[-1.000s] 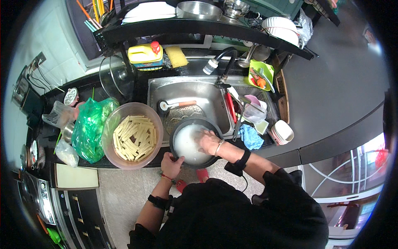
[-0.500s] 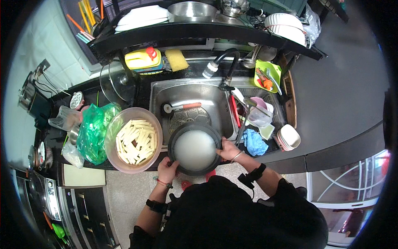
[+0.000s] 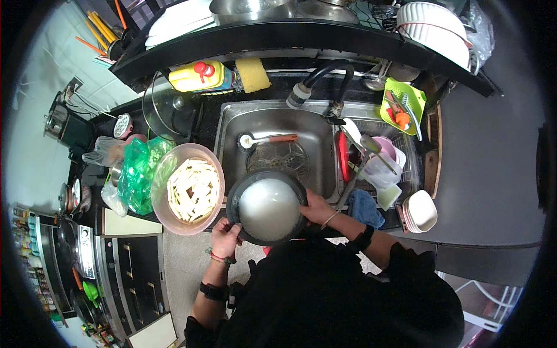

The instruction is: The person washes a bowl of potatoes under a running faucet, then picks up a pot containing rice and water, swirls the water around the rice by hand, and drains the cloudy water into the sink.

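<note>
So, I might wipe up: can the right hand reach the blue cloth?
Probably yes: the blue cloth lies mostly uncovered near the right hand, but that hand holds the dark pot and would need freeing.

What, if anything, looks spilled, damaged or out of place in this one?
Nothing stands out as spilled or damaged: cloudy white liquid lies within the dark pot, its rim held by the left hand and right hand. Merely untidy: an orange-handled tool lies loose in the sink, and a blue cloth sits crumpled to its right.
</note>
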